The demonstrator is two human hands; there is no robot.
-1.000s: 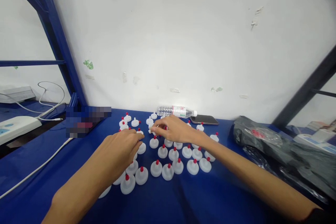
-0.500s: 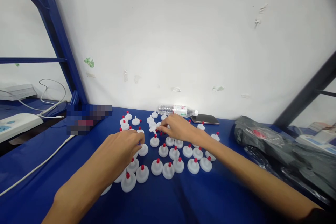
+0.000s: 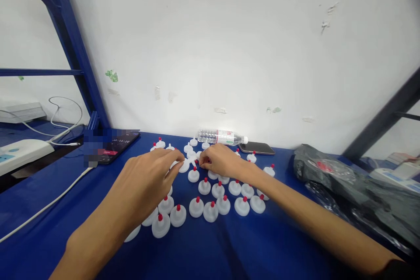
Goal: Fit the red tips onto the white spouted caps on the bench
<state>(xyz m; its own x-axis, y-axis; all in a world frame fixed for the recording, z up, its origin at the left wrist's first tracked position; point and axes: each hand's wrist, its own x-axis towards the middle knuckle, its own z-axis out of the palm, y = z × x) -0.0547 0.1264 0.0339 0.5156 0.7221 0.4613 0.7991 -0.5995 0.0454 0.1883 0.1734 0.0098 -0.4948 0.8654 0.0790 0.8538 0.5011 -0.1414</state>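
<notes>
Many white round nozzle caps stand on the blue table, most with a small red tip, such as this white cap with a red tip [image 3: 196, 208]. My left hand [image 3: 151, 170] pinches a white nozzle cap [image 3: 184, 166] between thumb and fingers, above the left part of the group. My right hand [image 3: 220, 160] is close by on the right, its fingertips pinched together. What they hold, if anything, is hidden. Between the two hands are white nozzle caps without red tips [image 3: 190, 155], and one red tip [image 3: 196, 162] shows by the right fingertips.
A clear water bottle [image 3: 226, 137] lies against the wall, with a dark phone [image 3: 257, 148] beside it. Another phone [image 3: 116, 146], screen lit, lies at the left near a white cable [image 3: 52, 204]. A grey plastic bag [image 3: 331, 179] lies on the right.
My left hand has moved up and right, bringing a white nozzle cap from the table toward the right hand. The right fingers have drawn closer together.
</notes>
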